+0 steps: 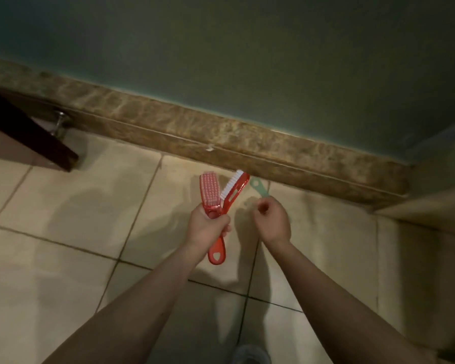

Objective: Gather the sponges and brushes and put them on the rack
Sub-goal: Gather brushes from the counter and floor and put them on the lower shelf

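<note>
We count two red brushes, a pink-bristled brush (208, 191) and a white-bristled brush (237, 189) on its right, one green handle (258, 189), and two hands, the left hand (208, 225) and right hand (271, 222).

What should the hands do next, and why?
Probably the right hand should get a firm hold of the green handle poking out past it; whether it grips it yet is unclear. The left hand already holds two red brushes, and no rack is in view.
</note>
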Demonstrator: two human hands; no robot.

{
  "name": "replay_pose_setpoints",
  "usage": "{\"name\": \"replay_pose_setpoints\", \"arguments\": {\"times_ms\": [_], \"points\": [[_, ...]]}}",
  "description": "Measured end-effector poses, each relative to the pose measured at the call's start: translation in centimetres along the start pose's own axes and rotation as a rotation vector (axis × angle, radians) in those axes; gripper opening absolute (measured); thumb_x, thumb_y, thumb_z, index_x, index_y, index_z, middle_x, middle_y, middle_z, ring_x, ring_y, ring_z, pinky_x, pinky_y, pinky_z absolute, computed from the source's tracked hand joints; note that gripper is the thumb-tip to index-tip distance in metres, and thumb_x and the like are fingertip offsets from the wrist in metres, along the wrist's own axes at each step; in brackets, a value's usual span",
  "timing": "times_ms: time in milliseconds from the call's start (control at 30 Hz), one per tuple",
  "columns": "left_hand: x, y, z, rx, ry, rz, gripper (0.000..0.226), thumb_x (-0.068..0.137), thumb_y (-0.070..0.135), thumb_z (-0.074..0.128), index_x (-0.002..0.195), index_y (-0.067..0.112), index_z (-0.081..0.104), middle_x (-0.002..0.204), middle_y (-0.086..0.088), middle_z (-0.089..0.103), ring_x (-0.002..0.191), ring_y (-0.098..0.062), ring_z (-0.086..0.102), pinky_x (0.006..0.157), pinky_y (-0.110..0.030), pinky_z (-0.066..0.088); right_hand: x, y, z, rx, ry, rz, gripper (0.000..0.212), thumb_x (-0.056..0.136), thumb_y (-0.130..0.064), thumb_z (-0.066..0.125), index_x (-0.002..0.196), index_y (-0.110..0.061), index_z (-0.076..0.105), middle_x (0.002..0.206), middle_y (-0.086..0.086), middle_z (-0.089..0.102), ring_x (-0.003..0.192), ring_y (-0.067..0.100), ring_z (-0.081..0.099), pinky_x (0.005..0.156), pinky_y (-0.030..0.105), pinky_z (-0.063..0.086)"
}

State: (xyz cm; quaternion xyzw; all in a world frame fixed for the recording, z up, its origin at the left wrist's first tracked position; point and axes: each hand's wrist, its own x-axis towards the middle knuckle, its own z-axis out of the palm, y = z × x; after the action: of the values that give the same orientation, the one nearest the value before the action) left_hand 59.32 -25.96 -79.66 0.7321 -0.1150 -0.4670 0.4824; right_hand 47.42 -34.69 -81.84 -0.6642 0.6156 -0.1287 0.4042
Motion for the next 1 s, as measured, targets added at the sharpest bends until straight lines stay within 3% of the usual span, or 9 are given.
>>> {"name": "replay_pose_setpoints", "arguments": {"times_ms": [100,233,400,500,567,667,800,867,1000], "points": [[-0.1,-0.6,1.1,0.056,-0.034,0.018,0.027,0.078,-0.001,0.065,0.096,0.019,0.061,0.080,-0.002,0.071,0.054,-0.014,0.067,0.047,-0.023,0.048,1.3,2.3,-1.5,-0.368,0.044,0.050,0.032,0.086,-0.026,0.058,0.117,-0.021,0.060,0.115,0.005,0.059,0.111,0.028,0.051,0.090,0.037,0.044],[-0.2,-1.2,1.5,0.098,-0.094,0.053,0.026,0.082,0.008,0.068,0.099,0.024,0.059,0.090,0.001,0.072,0.063,-0.018,0.072,0.051,-0.024,0.050,2.1,3.2,-1.0,-0.434,0.110,0.016,0.049,0.083,-0.018,0.059,0.131,-0.020,0.049,0.126,0.008,0.049,0.115,0.030,0.050,0.093,0.041,0.042],[0.3,-1.0,1.9,0.148,-0.087,0.128,0.005,0.091,0.019,0.064,0.096,0.017,0.064,0.074,0.002,0.073,0.065,-0.013,0.071,0.061,-0.025,0.056,2.7,3.5,-0.6,-0.533,0.109,0.070,0.032,0.081,-0.021,0.058,0.113,-0.017,0.056,0.109,0.007,0.058,0.101,0.031,0.054,0.080,0.038,0.043],[0.8,-1.0,2.4,0.168,-0.080,0.149,0.001,0.092,0.025,0.063,0.092,0.025,0.062,0.073,0.004,0.071,0.064,-0.010,0.069,0.067,-0.031,0.057,3.0,3.5,-0.7,-0.586,0.069,0.102,0.029,0.076,-0.033,0.064,0.100,-0.018,0.059,0.096,0.004,0.062,0.094,0.029,0.058,0.074,0.034,0.043],[1.1,-1.2,2.8,0.220,-0.082,0.175,0.005,0.090,0.032,0.065,0.089,0.031,0.061,0.073,0.005,0.069,0.064,-0.009,0.067,0.068,-0.034,0.058,3.2,3.5,-0.8,-0.537,0.021,0.114,0.021,0.077,-0.035,0.060,0.093,-0.022,0.061,0.090,0.002,0.064,0.087,0.028,0.061,0.066,0.030,0.043],[1.6,-1.2,3.4,0.331,-0.075,0.244,0.016,0.085,0.042,0.068,0.096,0.032,0.060,0.086,0.012,0.067,0.077,-0.004,0.065,0.072,-0.030,0.055,2.9,3.6,-1.0,-0.239,-0.050,0.122,0.012,0.084,-0.035,0.058,0.081,-0.025,0.062,0.081,0.001,0.066,0.073,0.023,0.062,0.053,0.024,0.037],[1.8,-0.3,4.8,0.450,-0.103,0.388,0.031,0.088,0.044,0.063,0.113,0.029,0.055,0.107,0.014,0.054,0.089,-0.001,0.059,0.074,-0.029,0.051,1.3,3.0,-2.6,0.034,-0.174,0.070,0.006,0.086,-0.024,0.064,0.089,-0.024,0.069,0.085,-0.002,0.070,0.077,0.015,0.064,0.064,0.029,0.048],[1.4,0.3,5.7,0.519,-0.176,0.458,0.037,0.088,0.042,0.061,0.122,0.028,0.054,0.117,0.012,0.053,0.093,-0.005,0.058,0.074,-0.027,0.047,0.3,2.6,-4.3,0.113,-0.248,0.094,0.013,0.084,-0.016,0.066,0.090,-0.027,0.070,0.086,-0.004,0.072,0.080,0.013,0.066,0.069,0.029,0.050],[-0.2,2.4,7.7,0.649,-0.324,0.498,0.024,0.087,0.043,0.059,0.109,0.034,0.055,0.098,0.015,0.057,0.085,-0.012,0.062,0.063,-0.026,0.042,-2.1,2.1,-8.9,0.120,-0.231,0.190,0.029,0.075,-0.003,0.069,0.100,-0.017,0.072,0.089,-0.002,0.070,0.081,0.016,0.064,0.071,0.027,0.049]]}}
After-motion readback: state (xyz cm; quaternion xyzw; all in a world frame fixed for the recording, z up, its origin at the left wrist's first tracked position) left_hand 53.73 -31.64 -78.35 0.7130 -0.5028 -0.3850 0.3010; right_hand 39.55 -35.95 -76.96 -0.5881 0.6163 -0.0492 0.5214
